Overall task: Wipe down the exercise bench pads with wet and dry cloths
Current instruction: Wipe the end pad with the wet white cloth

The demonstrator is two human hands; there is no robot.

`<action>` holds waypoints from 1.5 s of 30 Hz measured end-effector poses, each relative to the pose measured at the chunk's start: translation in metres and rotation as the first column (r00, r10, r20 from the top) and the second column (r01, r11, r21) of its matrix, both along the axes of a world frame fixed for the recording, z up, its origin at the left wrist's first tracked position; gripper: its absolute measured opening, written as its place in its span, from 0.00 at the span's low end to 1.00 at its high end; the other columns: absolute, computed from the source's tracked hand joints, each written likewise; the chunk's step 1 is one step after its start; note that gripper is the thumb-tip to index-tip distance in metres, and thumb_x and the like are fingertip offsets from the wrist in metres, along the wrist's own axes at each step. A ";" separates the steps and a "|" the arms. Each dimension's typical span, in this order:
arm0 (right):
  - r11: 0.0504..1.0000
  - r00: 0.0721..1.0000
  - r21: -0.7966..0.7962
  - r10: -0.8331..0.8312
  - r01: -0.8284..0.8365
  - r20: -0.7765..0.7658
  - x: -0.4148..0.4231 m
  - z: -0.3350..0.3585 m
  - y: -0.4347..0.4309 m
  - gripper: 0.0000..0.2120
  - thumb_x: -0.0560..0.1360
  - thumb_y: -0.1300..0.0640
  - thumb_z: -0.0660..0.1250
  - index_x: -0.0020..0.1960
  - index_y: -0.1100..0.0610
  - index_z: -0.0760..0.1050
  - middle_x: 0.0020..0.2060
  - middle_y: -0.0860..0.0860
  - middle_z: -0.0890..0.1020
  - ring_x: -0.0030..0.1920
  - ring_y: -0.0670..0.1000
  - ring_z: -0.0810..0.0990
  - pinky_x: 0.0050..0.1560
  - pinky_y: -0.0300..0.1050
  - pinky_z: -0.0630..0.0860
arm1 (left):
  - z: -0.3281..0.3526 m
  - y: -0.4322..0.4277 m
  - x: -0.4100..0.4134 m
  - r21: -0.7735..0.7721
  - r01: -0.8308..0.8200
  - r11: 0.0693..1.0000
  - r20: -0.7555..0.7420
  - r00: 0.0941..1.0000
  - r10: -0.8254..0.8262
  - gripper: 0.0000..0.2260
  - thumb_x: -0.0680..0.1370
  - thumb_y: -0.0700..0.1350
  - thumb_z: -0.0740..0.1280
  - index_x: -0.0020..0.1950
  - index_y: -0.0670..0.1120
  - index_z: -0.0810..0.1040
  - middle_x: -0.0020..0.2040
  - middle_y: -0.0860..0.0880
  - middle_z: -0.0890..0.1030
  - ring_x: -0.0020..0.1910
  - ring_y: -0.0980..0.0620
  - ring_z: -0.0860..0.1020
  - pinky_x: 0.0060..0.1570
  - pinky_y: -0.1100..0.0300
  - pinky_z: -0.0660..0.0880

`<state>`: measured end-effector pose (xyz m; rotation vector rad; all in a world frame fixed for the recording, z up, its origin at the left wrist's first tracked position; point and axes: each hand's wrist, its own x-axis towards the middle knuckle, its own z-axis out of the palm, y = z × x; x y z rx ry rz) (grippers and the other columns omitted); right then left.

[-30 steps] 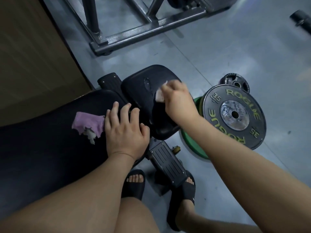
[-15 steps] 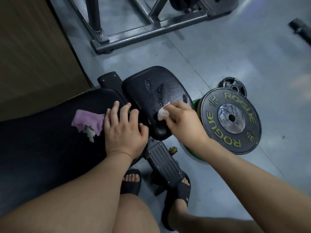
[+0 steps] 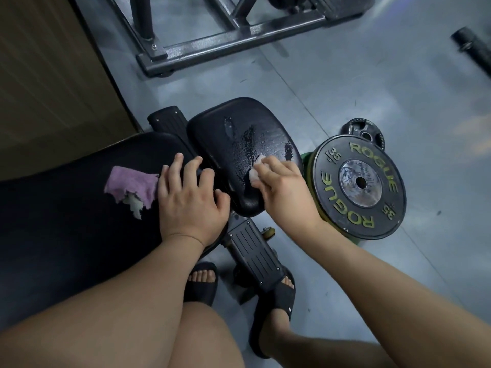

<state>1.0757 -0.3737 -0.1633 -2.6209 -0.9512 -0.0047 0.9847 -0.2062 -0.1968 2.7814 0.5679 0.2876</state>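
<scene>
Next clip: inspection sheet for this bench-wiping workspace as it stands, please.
Surface: seat pad shows wet streaks; back pad shows none.
Job's things: white cloth on the seat pad; purple cloth on the back pad beside the left hand.
Clutter: Rogue 35 plate on a green plate, small black plate behind, on the floor.
Grips: left hand flat on the back pad; right hand pinches the white cloth.
Cables: nothing seen.
Surroundings: grey floor, steel rack frame, wooden panel.
</scene>
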 end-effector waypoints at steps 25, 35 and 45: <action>0.996 0.994 -0.078 -0.026 0.035 0.110 0.008 -0.003 -0.048 0.16 0.79 0.66 0.58 0.63 0.58 0.77 0.61 0.51 0.79 0.55 0.56 0.73 0.59 0.46 0.71 | -0.001 -0.001 0.001 0.012 0.001 1.000 0.006 1.000 -0.001 0.14 0.75 0.51 0.63 0.56 0.47 0.79 0.72 0.46 0.73 0.78 0.40 0.62 0.78 0.40 0.54; 0.987 0.996 -0.144 -0.057 0.066 0.066 0.061 -0.003 -0.011 0.17 0.71 0.72 0.62 0.56 0.60 0.77 0.57 0.54 0.80 0.51 0.59 0.74 0.52 0.38 0.63 | -0.001 0.000 0.001 0.005 0.005 1.000 -0.002 1.000 -0.005 0.15 0.74 0.51 0.63 0.57 0.48 0.79 0.72 0.46 0.73 0.78 0.41 0.61 0.78 0.40 0.54; 0.981 0.980 -0.079 -0.169 0.177 0.104 0.101 -0.016 0.024 0.05 0.78 0.63 0.59 0.47 0.58 0.74 0.49 0.56 0.80 0.43 0.64 0.76 0.44 0.45 0.60 | 0.004 0.001 0.001 -0.003 0.009 1.000 -0.042 0.999 -0.009 0.22 0.75 0.51 0.62 0.69 0.49 0.75 0.74 0.48 0.72 0.79 0.40 0.61 0.78 0.40 0.53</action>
